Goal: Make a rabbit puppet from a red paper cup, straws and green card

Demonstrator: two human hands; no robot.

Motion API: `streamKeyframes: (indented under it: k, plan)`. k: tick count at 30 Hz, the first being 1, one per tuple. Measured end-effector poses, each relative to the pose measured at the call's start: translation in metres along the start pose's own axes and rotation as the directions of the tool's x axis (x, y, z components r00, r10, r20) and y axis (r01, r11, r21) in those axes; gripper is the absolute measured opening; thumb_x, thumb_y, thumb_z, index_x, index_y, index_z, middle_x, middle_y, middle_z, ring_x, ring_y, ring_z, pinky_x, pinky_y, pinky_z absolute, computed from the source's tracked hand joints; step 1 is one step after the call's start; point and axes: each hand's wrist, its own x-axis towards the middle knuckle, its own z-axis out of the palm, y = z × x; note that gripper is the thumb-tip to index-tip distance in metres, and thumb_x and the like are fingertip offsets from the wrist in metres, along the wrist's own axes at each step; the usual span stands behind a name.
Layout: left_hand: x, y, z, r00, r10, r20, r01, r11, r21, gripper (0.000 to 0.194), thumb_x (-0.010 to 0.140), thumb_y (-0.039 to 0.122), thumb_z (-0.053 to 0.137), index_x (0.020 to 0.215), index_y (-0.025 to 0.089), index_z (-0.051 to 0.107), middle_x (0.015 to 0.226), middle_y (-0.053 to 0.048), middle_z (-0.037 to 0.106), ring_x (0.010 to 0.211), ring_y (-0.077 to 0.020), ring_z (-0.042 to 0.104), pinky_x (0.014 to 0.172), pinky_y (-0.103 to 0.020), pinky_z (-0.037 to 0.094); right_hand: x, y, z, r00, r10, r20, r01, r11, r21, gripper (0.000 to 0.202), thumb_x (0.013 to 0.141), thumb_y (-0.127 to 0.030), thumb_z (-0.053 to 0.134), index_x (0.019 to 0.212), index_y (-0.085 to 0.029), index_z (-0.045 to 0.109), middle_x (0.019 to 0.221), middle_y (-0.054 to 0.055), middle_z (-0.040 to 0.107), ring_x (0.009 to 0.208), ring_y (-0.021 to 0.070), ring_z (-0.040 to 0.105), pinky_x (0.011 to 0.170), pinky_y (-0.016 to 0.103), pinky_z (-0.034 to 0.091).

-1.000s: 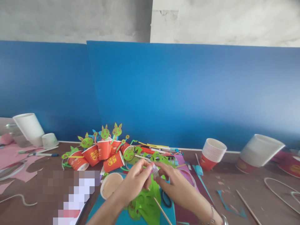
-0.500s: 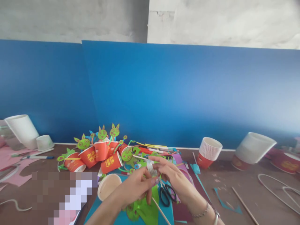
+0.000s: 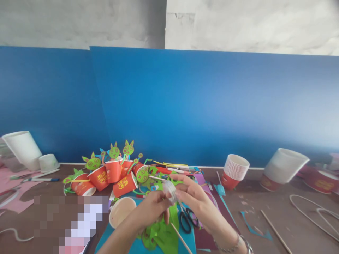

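A small, whitish see-through roll that looks like clear tape (image 3: 169,190) is held upright between my hands. My left hand (image 3: 155,208) is closed on its near left side, thumb against the roll. My right hand (image 3: 197,199) curls over it from the right, fingers bent and touching its edge. Black-handled scissors (image 3: 185,220) lie just below my right hand. Cut green paper (image 3: 168,234) is spread on a blue sheet (image 3: 116,240) under my hands. A thin wooden stick (image 3: 180,238) slants below my left hand; its upper end is hidden.
Red paper cups (image 3: 113,171) with green animal faces crowd the left. A white-and-red cup stack (image 3: 235,171) and a larger tilted stack (image 3: 284,169) stand right. A round pale lid or cup (image 3: 122,211) sits beside my left arm. A white cord (image 3: 312,210) lies far right.
The roll has turned a little between my hands, showing more of its flat side. My right fingers have shifted slightly around it. The whole view has moved slightly.
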Motion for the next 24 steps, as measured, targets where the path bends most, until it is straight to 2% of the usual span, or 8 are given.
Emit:
streamKeyframes:
  k: [2,5,10,14,16,18,21,24]
  plan:
    - [0.001,0.000,-0.001,0.998,0.014,-0.053,-0.017,0.999,-0.040,0.046,0.073,0.063,0.056,0.079,0.017,0.055,0.045,0.006,0.051,0.037,-0.0053,0.029,0.041,-0.022,0.017,0.000,0.003,-0.001,1.000,-0.023,-0.004,0.023,0.999,-0.048,0.048,0.084,-0.042,0.061,0.125,-0.019,0.050,0.078,0.002,0.064,0.073,0.0174,0.058,0.069,0.031,0.043]
    - [-0.001,0.003,-0.004,0.991,0.025,-0.130,-0.036,0.996,-0.082,0.040,0.076,0.059,0.056,0.077,0.018,0.052,0.049,0.006,0.050,0.041,-0.0055,0.029,0.043,-0.021,0.017,0.001,0.007,-0.004,0.998,-0.056,-0.029,0.049,0.979,-0.198,0.048,0.084,-0.044,0.063,0.124,-0.021,0.050,0.070,-0.003,0.056,0.059,0.0123,0.047,0.055,0.026,0.034]
    - [-0.007,0.009,-0.012,0.967,0.051,-0.248,-0.077,0.993,-0.095,0.041,0.079,0.058,0.054,0.085,0.018,0.056,0.056,0.006,0.048,0.046,-0.0065,0.029,0.045,-0.021,0.018,0.000,0.007,-0.006,0.991,-0.101,-0.085,0.057,0.907,-0.417,0.037,0.085,-0.038,0.061,0.118,-0.023,0.054,0.064,-0.006,0.049,0.057,0.0119,0.040,0.055,0.026,0.031]
    - [-0.013,0.014,-0.015,0.970,0.043,-0.238,-0.084,0.983,-0.163,0.032,0.079,0.049,0.055,0.083,0.018,0.056,0.064,0.005,0.051,0.045,-0.0050,0.027,0.044,-0.021,0.016,-0.002,0.006,-0.006,0.986,-0.118,-0.114,0.045,0.862,-0.505,0.033,0.085,-0.038,0.060,0.114,-0.023,0.058,0.069,-0.004,0.053,0.059,0.0130,0.042,0.054,0.026,0.033]
    - [-0.015,0.016,-0.014,0.977,0.034,-0.212,-0.081,0.973,-0.217,0.026,0.080,0.044,0.052,0.077,0.018,0.053,0.062,0.005,0.050,0.043,-0.0050,0.028,0.043,-0.021,0.017,-0.002,0.005,-0.007,0.983,-0.133,-0.124,0.046,0.841,-0.540,0.031,0.085,-0.038,0.061,0.112,-0.024,0.060,0.070,-0.004,0.054,0.060,0.0138,0.045,0.056,0.026,0.034]
    - [-0.016,0.018,-0.012,0.975,0.030,-0.222,-0.085,0.967,-0.240,0.028,0.081,0.045,0.048,0.072,0.019,0.050,0.058,0.006,0.047,0.043,-0.0057,0.031,0.043,-0.021,0.020,-0.002,0.005,-0.008,0.983,-0.139,-0.123,0.047,0.826,-0.562,0.029,0.084,-0.038,0.061,0.111,-0.025,0.061,0.071,-0.003,0.056,0.062,0.0145,0.048,0.057,0.026,0.036]
    - [-0.013,0.016,-0.011,0.959,0.037,-0.282,-0.089,0.981,-0.173,0.036,0.081,0.054,0.051,0.075,0.019,0.053,0.055,0.008,0.044,0.042,-0.0055,0.029,0.043,-0.020,0.020,-0.001,0.007,-0.011,0.986,-0.131,-0.107,0.046,0.816,-0.576,0.029,0.083,-0.037,0.063,0.110,-0.026,0.063,0.075,-0.002,0.060,0.065,0.0153,0.051,0.059,0.027,0.038]
    - [-0.007,0.009,-0.013,0.949,0.106,-0.296,-0.121,0.992,-0.032,0.035,0.081,0.054,0.056,0.081,0.019,0.056,0.054,0.008,0.046,0.040,-0.0054,0.031,0.042,-0.020,0.022,0.000,0.008,-0.017,0.993,-0.106,-0.059,0.051,0.807,-0.589,0.027,0.081,-0.035,0.066,0.107,-0.026,0.065,0.080,-0.001,0.065,0.069,0.0164,0.055,0.061,0.027,0.040]
